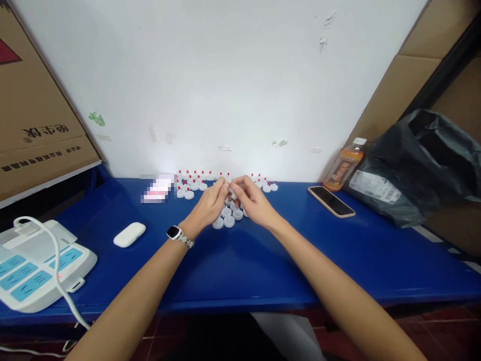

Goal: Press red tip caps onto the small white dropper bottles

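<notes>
My left hand and my right hand meet over the table with their fingertips pinched together. Between the fingers is a small white plastic cap, mostly covered by them. Just below and behind the hands lie several white round caps without red tips. To the left stand several white caps with red tips, in loose rows toward the wall. More red-tipped caps stand to the right, beyond my right hand. A watch is on my left wrist.
On the blue table are a white earphone case and a power strip with a cable at left. At right are a phone, an orange drink bottle and a black plastic bag. A white wall closes the back.
</notes>
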Demonstrator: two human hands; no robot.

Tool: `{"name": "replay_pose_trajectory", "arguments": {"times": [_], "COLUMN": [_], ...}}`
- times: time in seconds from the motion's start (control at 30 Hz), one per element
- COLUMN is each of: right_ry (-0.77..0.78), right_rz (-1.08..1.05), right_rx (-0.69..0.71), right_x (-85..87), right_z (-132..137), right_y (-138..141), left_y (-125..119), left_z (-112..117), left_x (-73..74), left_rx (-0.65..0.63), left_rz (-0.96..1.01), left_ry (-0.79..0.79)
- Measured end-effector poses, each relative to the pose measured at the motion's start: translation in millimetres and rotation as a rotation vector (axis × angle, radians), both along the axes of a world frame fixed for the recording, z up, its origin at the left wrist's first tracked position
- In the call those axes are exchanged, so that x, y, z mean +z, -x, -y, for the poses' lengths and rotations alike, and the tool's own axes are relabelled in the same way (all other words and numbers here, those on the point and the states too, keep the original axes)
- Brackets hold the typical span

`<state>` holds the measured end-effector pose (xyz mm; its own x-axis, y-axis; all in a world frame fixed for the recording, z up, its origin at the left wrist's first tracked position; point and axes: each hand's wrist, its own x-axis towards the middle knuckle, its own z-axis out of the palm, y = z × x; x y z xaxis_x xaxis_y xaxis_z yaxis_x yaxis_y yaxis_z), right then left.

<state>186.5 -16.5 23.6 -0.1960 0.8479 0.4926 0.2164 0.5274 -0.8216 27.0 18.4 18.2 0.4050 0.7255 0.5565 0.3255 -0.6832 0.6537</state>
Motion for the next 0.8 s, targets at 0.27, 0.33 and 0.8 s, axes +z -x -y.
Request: {"name": "replay_pose_trajectory", "arguments": {"times": [0.27,0.33,0.8], "right_ry": [-0.023,-0.087,-0.008], "right_rz": [0.019,0.021,0.224], "right_rx": [-0.093,-0.169,-0.32], "right_x": [5.5,6.8,-8.1], "right_z": [0.6,-1.9,-11.5], "right_y": [-13.8,-24.3,-30.4], "left_y": [9.1,18.3,16.2], "left_z": [-12.9,-24.2,-62.4], "left_x": [3.9,3.1,-27.6], "left_rx": [0.073,0.096,0.151], "left_rz": [0.273,0.325,-0.244], "left_ry": [-0.006,0.03,-0.162]}}
